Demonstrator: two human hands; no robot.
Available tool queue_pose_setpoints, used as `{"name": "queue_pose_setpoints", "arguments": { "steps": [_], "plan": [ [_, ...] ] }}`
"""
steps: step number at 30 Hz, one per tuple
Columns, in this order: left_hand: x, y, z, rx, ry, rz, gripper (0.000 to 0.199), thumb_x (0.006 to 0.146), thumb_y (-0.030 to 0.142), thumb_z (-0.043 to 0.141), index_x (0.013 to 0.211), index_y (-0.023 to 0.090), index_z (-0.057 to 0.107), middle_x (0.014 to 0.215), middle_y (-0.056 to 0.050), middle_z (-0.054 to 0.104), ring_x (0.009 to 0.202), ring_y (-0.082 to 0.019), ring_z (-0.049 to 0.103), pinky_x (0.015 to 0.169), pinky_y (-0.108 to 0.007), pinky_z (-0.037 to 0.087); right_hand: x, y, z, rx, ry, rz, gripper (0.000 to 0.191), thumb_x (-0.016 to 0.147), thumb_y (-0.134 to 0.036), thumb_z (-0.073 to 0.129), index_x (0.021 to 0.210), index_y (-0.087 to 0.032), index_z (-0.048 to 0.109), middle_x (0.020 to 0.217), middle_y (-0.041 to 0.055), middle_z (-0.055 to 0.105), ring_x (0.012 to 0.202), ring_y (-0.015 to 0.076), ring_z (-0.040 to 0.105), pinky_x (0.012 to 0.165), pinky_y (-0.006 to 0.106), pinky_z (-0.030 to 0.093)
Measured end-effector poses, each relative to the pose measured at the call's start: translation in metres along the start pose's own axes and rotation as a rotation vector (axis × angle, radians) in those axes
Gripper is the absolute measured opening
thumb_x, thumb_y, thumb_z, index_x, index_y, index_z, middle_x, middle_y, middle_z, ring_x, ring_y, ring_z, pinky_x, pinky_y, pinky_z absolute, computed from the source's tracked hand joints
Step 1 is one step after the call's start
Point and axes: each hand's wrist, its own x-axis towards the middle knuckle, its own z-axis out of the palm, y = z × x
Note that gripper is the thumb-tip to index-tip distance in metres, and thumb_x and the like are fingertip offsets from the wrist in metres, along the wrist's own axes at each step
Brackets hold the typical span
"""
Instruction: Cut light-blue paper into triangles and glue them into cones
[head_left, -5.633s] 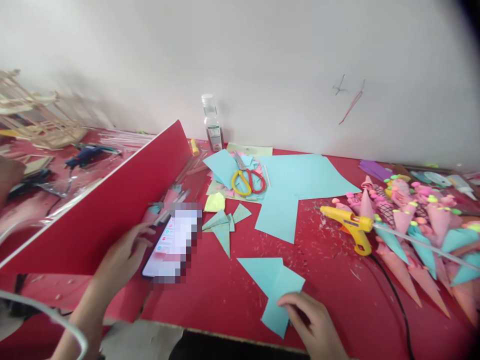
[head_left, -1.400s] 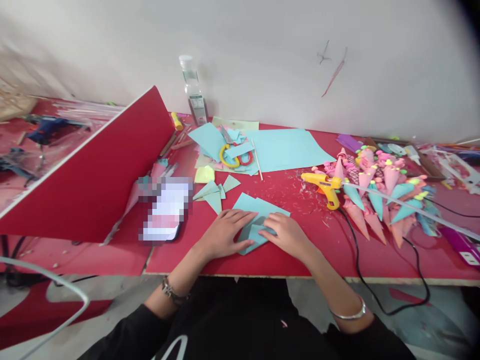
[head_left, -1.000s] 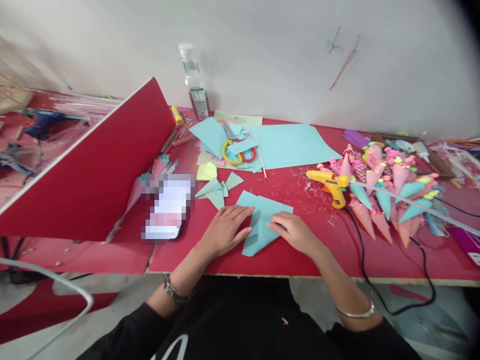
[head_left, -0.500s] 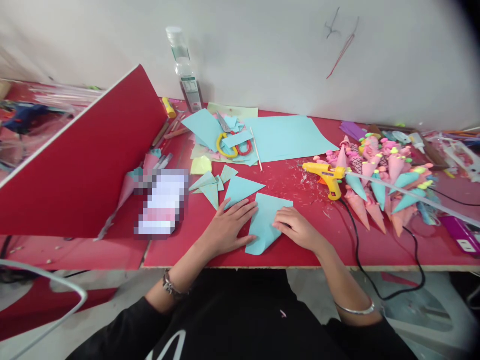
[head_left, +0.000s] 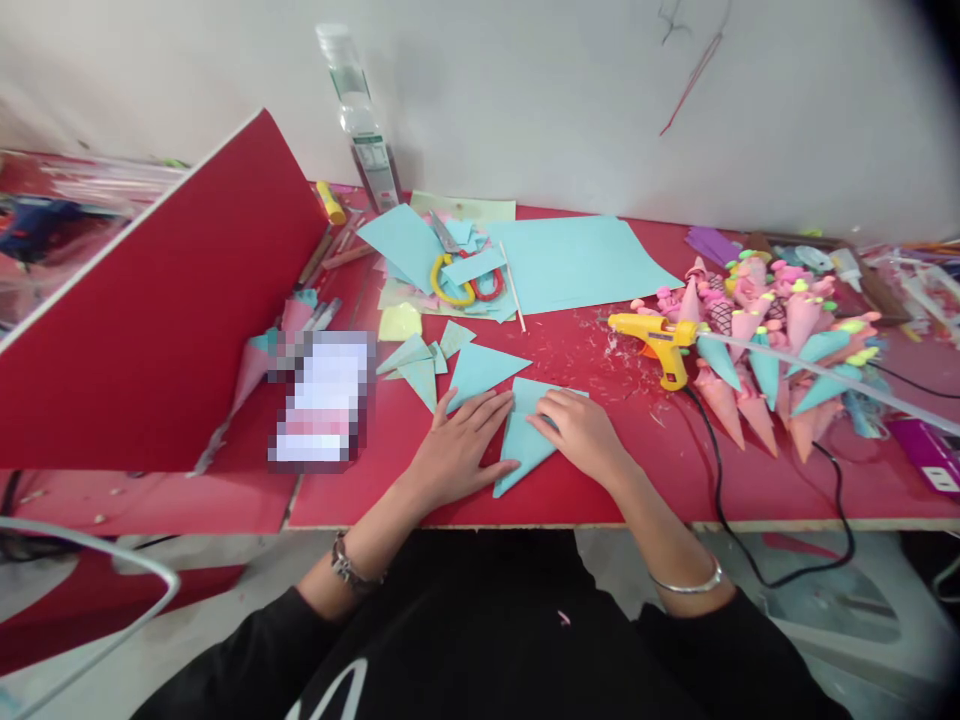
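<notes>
A folded light blue paper (head_left: pixel 525 445) lies near the front edge of the red table, its lower edge now a slant. My left hand (head_left: pixel 457 450) rests with fingers spread along its left side, fingertips by a blue paper triangle (head_left: pixel 484 370). On top of the folded paper is my right hand (head_left: pixel 577 425), its fingers curled and pressed on the sheet; its fingertips are partly hidden. Pale green-blue folded pieces (head_left: pixel 420 372) lie left of the triangle.
Behind are scissors (head_left: pixel 454 285), paper scraps and a large blue sheet (head_left: pixel 585 262). At the right lie a yellow glue gun (head_left: pixel 660 345) with a black cord and several small cones (head_left: pixel 765 350). A phone (head_left: pixel 322 400) and red board (head_left: pixel 172 310) are left.
My right hand has moved left over the paper. The sheet's lower right part, curved before, is now folded over into a straight slanted edge. My left hand has stayed about in place.
</notes>
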Motion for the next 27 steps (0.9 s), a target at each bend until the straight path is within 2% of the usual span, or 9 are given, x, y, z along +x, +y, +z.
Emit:
{"name": "queue_pose_setpoints", "arguments": {
  "steps": [8, 20, 23, 27],
  "plan": [
    [0.001, -0.004, -0.001, 0.01, -0.015, 0.017, 0.063, 0.084, 0.052, 0.038, 0.138, 0.023, 0.021, 0.14, -0.003, 0.034, 0.126, -0.022, 0.03, 0.107, -0.043, 0.003, 0.004, 0.001, 0.007, -0.012, 0.047, 0.039, 0.023, 0.088, -0.031, 0.044, 0.07, -0.019, 0.053, 0.07, 0.0012, 0.058, 0.07, 0.0147, 0.053, 0.06, 0.024, 0.033],
    [0.0, -0.006, 0.0, -0.009, -0.017, 0.039, 0.073, 0.079, 0.056, 0.044, 0.139, 0.023, 0.017, 0.141, -0.005, 0.032, 0.127, -0.024, 0.028, 0.107, -0.044, 0.0, 0.003, 0.0, 0.012, -0.017, 0.107, 0.072, 0.024, 0.087, -0.032, 0.045, 0.068, -0.019, 0.051, 0.067, 0.0005, 0.057, 0.066, 0.0139, 0.051, 0.056, 0.024, 0.029],
    [0.0, -0.005, -0.001, -0.006, -0.02, 0.045, 0.079, 0.077, 0.056, 0.048, 0.139, 0.021, 0.014, 0.143, -0.007, 0.028, 0.127, -0.024, 0.028, 0.107, -0.044, 0.001, 0.003, -0.001, 0.012, -0.041, 0.095, 0.063, 0.026, 0.088, -0.032, 0.044, 0.067, -0.019, 0.051, 0.067, 0.0007, 0.056, 0.067, 0.0144, 0.051, 0.058, 0.024, 0.029],
    [-0.002, -0.005, -0.004, -0.008, -0.021, 0.057, 0.08, 0.075, 0.058, 0.05, 0.138, 0.021, 0.019, 0.143, -0.009, 0.026, 0.128, -0.025, 0.028, 0.107, -0.044, 0.003, 0.004, -0.002, 0.012, -0.082, 0.075, 0.059, 0.025, 0.088, -0.031, 0.043, 0.068, -0.019, 0.051, 0.067, 0.0008, 0.057, 0.068, 0.0148, 0.052, 0.06, 0.025, 0.03]
  ]
}}
